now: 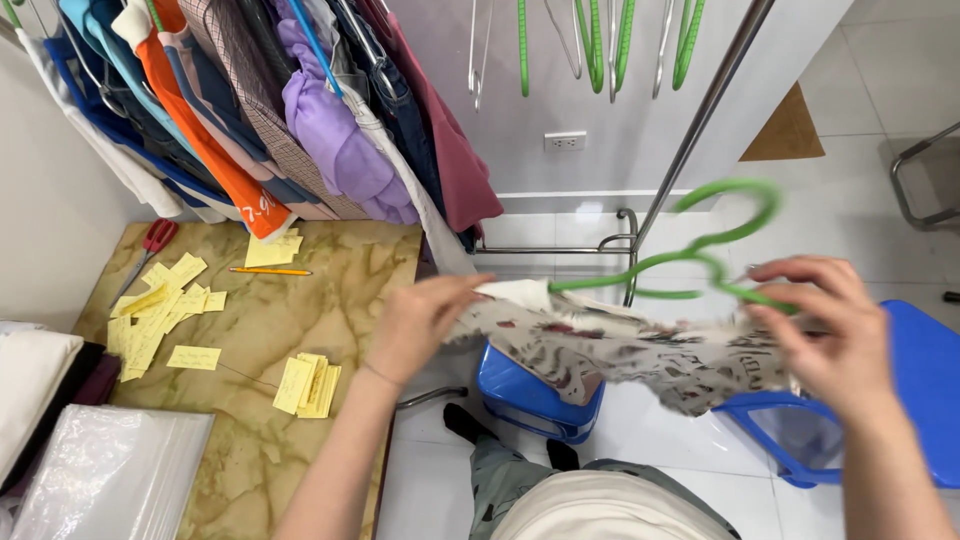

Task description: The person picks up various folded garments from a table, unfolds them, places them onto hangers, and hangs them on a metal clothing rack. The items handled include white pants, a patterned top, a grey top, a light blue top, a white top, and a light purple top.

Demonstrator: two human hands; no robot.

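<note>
My left hand point(420, 322) pinches one end of a white patterned garment point(640, 350) stretched across the middle of the view. At the garment's other end my right hand point(835, 335) grips it together with a green hanger point(700, 262), whose hook curls up above the cloth. The garment hangs in the air over a blue stool point(535, 395).
A rack point(690, 140) holds many hung clothes point(300, 110) at upper left and empty green and metal hangers point(600, 45) at top. The marbled table point(290, 330) carries yellow paper slips point(305, 385), a pencil point(268, 271), red scissors point(150, 245). Another blue stool point(900, 400) stands at right.
</note>
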